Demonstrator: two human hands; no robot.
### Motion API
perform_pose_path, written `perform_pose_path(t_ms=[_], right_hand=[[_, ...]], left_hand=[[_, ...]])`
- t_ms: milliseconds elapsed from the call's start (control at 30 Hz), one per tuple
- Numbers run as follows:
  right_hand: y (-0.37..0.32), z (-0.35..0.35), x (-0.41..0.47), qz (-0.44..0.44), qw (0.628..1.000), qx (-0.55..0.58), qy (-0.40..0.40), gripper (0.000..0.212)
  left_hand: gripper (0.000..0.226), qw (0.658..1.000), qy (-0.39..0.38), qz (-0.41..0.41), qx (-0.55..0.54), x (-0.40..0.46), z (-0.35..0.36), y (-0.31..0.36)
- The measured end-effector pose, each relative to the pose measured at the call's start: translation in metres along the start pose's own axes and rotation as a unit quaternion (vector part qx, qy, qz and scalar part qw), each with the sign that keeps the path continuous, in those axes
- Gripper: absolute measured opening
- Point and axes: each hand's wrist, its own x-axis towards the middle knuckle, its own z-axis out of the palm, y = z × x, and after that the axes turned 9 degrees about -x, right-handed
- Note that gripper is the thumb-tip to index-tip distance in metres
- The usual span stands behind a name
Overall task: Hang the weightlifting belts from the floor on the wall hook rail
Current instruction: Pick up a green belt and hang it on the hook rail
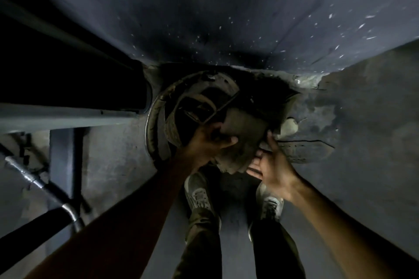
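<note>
Two bare forearms reach down: the left hand [205, 140] is clenched on the wide padded part of a weightlifting belt [238, 129], while the right hand [271, 165] is spread, fingertips touching the belt's edge. The coiled belts [172, 111] lie on the floor [374, 142] at the wall's foot, just ahead of two grey sneakers [197, 192]. A metal frame [61, 118] stands left.

Worn belts [181, 106] lie heaped on the cracked concrete floor [362, 120] against the wall [226, 18].
</note>
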Motion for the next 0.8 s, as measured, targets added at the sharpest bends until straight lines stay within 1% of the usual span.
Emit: perform_pose_path(t_ms=[33,67,100,133,200,267,300,333,367,400,433,467,500,533,567,600,633,667,700,733,800], right_hand=[[-0.009,0.002,-0.008,-0.005,1.000,0.012,0.001,0.065],[-0.021,0.007,-0.019,-0.017,1.000,0.016,0.009,0.058],[-0.033,0.013,-0.032,-0.030,0.999,0.015,0.022,0.051],[-0.047,0.020,-0.048,-0.047,0.998,0.007,0.030,0.050],[-0.077,0.035,-0.087,-0.088,0.996,-0.007,0.021,0.067],[-0.106,0.049,-0.136,-0.124,0.990,-0.067,0.000,0.078],[-0.118,0.054,-0.164,-0.152,0.983,-0.107,-0.004,0.080],[-0.128,0.058,-0.195,-0.190,0.968,-0.162,-0.010,0.077],[-0.138,0.063,-0.227,-0.237,0.944,-0.229,-0.019,0.071],[-0.148,0.068,-0.260,-0.281,0.910,-0.303,-0.027,0.069],[-0.157,0.071,-0.293,-0.320,0.873,-0.368,-0.024,0.072],[-0.167,0.074,-0.323,-0.369,0.817,-0.443,-0.007,0.071],[-0.176,0.075,-0.351,-0.431,0.736,-0.522,0.008,0.064],[-0.183,0.076,-0.377,-0.483,0.640,-0.597,0.020,0.053],[-0.190,0.077,-0.401,-0.514,0.556,-0.652,0.034,0.049],[-0.196,0.078,-0.427,-0.526,0.491,-0.692,0.054,0.052],[-0.203,0.080,-0.451,-0.538,0.442,-0.713,0.082,0.056],[-0.210,0.081,-0.473,-0.560,0.401,-0.717,0.109,0.057],[-0.216,0.084,-0.497,-0.588,0.367,-0.709,0.130,0.052],[-0.222,0.088,-0.521,-0.611,0.343,-0.698,0.149,0.044],[-0.233,0.100,-0.573,-0.639,0.321,-0.671,0.198,0.028]], left_hand=[[0.026,1.000,-0.019,0.001,0.004,-0.016,0.004,0.005],[0.024,0.999,-0.038,-0.003,0.009,-0.033,0.008,0.010],[0.026,0.999,-0.049,-0.009,0.019,-0.052,0.011,0.018],[0.029,0.999,-0.049,-0.016,0.015,-0.070,0.015,0.027],[0.033,0.999,-0.035,-0.033,0.002,-0.106,0.021,0.051],[0.032,0.999,-0.019,-0.043,-0.024,-0.141,0.029,0.076],[0.032,0.997,-0.012,-0.053,-0.059,-0.161,0.035,0.090],[0.039,0.993,-0.011,-0.061,-0.105,-0.180,0.041,0.104],[0.049,0.986,-0.018,-0.060,-0.154,-0.199,0.047,0.118],[0.057,0.977,-0.031,-0.051,-0.203,-0.218,0.053,0.134],[0.059,0.967,-0.049,-0.033,-0.250,-0.238,0.060,0.151],[0.058,0.957,-0.065,-0.012,-0.282,-0.258,0.068,0.169],[0.057,0.954,-0.069,0.006,-0.291,-0.278,0.077,0.187],[0.058,0.956,-0.070,0.023,-0.282,-0.298,0.086,0.204],[0.060,0.960,-0.073,0.044,-0.267,-0.318,0.096,0.220],[0.060,0.962,-0.075,0.064,-0.255,-0.338,0.107,0.234],[0.057,0.963,-0.077,0.086,-0.243,-0.357,0.117,0.247],[0.052,0.964,-0.077,0.114,-0.228,-0.376,0.129,0.260],[0.047,0.964,-0.070,0.147,-0.211,-0.395,0.140,0.269],[0.044,0.963,-0.051,0.182,-0.193,-0.413,0.151,0.277],[0.038,0.952,-0.030,0.256,-0.163,-0.449,0.171,0.291]])
